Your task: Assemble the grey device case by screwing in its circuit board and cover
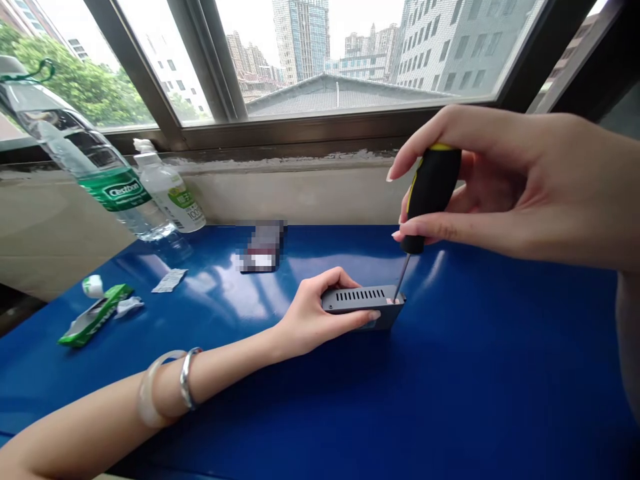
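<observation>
A small grey metal box (387, 319) with a row of vent slots along its upper face stands on edge on the blue table. My left hand (317, 307) grips it from the left, thumb across the near side and fingers behind it. My right hand (505, 180) is closed around the black and yellow handle of a screwdriver (434, 190), held nearly upright. Its thin shaft points down, and the tip meets the right end of the box's slotted face, beside a small pale label. Whether a screw sits under the tip I cannot make out.
At the back left stand a large water bottle (120, 190) and a smaller clear bottle (175, 197). A green wrapper (97, 317) and paper scraps lie before them. A blurred-out flat object (263, 247) rests near the wall, below the window. The blue table (475, 387) is glossy.
</observation>
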The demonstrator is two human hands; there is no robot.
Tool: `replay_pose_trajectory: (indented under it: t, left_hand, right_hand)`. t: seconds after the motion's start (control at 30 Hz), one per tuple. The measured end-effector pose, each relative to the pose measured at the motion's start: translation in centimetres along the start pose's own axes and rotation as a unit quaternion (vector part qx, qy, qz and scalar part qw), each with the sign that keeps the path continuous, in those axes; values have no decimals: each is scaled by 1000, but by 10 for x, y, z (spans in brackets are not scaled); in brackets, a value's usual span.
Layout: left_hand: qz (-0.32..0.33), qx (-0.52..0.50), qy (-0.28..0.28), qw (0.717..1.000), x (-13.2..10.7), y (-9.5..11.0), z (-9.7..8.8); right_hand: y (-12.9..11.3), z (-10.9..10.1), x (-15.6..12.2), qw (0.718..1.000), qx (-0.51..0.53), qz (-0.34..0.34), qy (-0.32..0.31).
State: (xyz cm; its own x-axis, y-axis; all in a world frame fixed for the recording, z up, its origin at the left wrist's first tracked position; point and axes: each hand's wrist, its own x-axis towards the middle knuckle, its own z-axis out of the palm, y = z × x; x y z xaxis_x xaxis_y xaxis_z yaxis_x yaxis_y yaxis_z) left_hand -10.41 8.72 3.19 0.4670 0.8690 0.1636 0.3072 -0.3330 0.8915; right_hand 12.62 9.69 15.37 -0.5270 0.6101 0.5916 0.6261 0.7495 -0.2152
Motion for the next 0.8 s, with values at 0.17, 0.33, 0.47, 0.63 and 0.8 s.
replay_pose_trajectory:
  t: [0.17,0.33,0.47,0.63,0.8]
  left_hand:
    - [1,-2,-2,1000,0,0,0]
    - [3,-4,-3,1000,0,3,0]
    - [-1,-3,-2,1000,0,2,0]
    - [-5,-9,-14,1000,0,0,0]
    - [-1,-7,-14,1000,0,1,-1]
  right_hand:
    - [-3,0,1,999,-26,34,-8]
    - [-7,3,-2,997,-39,61,12]
    - [5,2,1,997,-17,70,-22]
    - [17,-8,1,989,128,36,-72]
    - [0,-11,-1,987,143,13,-73]
